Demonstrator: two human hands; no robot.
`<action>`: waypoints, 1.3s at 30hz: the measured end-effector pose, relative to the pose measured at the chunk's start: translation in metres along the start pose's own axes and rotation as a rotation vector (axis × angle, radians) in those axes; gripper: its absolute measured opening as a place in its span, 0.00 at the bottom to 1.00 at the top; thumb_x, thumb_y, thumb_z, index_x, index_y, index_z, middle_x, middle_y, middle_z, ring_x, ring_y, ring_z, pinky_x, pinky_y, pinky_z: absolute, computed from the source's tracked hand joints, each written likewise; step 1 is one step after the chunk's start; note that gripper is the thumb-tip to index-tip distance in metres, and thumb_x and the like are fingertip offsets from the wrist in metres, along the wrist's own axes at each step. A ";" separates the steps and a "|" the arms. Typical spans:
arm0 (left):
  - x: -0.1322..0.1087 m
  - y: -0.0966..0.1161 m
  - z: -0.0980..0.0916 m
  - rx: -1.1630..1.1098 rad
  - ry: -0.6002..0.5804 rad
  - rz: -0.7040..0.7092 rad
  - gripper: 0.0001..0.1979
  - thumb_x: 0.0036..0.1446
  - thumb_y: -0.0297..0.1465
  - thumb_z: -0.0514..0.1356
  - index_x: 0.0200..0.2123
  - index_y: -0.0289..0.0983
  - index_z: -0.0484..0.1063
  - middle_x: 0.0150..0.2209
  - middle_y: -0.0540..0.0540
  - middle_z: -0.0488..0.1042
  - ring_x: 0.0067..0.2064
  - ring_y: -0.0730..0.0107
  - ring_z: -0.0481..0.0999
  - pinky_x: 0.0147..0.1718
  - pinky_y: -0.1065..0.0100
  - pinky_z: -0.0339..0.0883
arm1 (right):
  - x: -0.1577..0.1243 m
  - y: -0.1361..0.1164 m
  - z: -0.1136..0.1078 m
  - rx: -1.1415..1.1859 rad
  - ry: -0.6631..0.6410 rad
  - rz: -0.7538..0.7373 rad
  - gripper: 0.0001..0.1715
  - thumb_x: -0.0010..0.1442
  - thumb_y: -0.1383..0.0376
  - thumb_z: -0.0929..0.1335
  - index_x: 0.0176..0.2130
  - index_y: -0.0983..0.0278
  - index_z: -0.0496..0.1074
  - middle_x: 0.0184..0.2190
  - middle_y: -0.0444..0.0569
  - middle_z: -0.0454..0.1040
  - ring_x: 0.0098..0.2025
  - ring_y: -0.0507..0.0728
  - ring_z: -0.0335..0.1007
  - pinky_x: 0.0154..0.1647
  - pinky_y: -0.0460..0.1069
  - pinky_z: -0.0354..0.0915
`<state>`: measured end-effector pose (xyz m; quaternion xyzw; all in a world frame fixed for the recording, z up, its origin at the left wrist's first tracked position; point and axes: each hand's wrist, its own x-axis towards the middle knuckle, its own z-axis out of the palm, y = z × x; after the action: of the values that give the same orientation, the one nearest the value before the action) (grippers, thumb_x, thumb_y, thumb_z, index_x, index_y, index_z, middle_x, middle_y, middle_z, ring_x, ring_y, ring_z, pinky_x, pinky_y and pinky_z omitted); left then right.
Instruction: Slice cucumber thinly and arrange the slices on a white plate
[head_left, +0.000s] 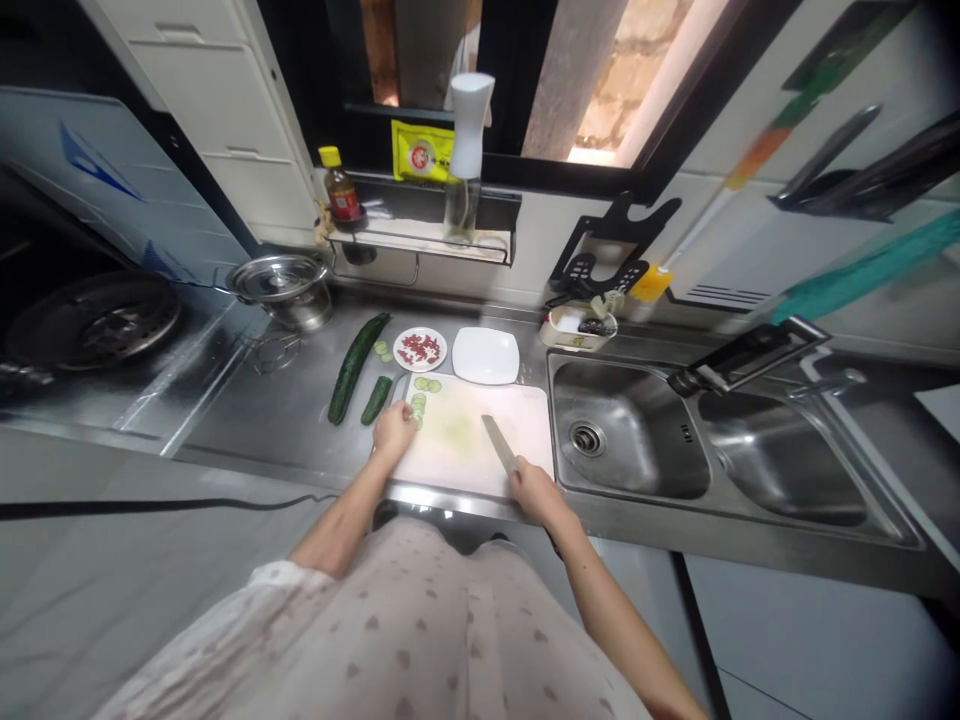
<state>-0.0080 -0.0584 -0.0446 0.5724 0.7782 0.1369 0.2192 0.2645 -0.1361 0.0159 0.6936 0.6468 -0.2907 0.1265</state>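
My right hand (535,488) is closed around the handle of a kitchen knife (497,442), whose blade slants over the right half of a white cutting board (480,468). At the board's left edge, my left hand (394,432) has its fingers curled in on cucumber slices (418,402); how many they hold is hidden. More slices lie at the board's upper left corner. Left of the board rest a cut piece of cucumber (376,400) and a long whole cucumber (356,370). A few slices (383,350) sit on the steel counter beside them.
Behind the board stand a plate (401,364) of chopped red pieces and a white square dish (486,356). A double steel sink (630,470) adjoins on the right. Further left are a steel pot (300,305) and a stove (90,325). A wall shelf (427,240) holds bottles.
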 end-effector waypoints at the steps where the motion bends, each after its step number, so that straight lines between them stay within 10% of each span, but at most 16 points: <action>1: 0.001 0.004 -0.001 -0.007 0.008 0.024 0.11 0.54 0.31 0.57 0.42 0.41 0.72 0.41 0.48 0.76 0.43 0.66 0.74 0.39 0.70 0.64 | 0.000 0.000 0.001 0.000 0.000 0.000 0.15 0.65 0.67 0.57 0.49 0.66 0.64 0.41 0.55 0.75 0.40 0.55 0.71 0.30 0.46 0.53; 28: 0.059 0.061 0.001 0.085 -0.057 0.166 0.11 0.58 0.31 0.56 0.43 0.40 0.73 0.43 0.42 0.75 0.46 0.61 0.71 0.45 0.66 0.62 | -0.008 0.000 -0.001 0.025 0.009 0.014 0.14 0.64 0.67 0.57 0.46 0.65 0.66 0.41 0.54 0.75 0.39 0.55 0.70 0.31 0.46 0.52; 39: 0.033 0.065 0.018 -0.085 -0.400 0.292 0.10 0.48 0.26 0.62 0.37 0.36 0.77 0.35 0.48 0.78 0.35 0.70 0.75 0.34 0.73 0.65 | -0.008 0.002 -0.003 -0.015 0.027 0.032 0.14 0.65 0.66 0.57 0.48 0.64 0.65 0.41 0.55 0.75 0.42 0.56 0.71 0.32 0.46 0.54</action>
<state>0.0465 -0.0075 -0.0367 0.6848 0.6218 0.0837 0.3706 0.2676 -0.1411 0.0222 0.7068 0.6394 -0.2744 0.1278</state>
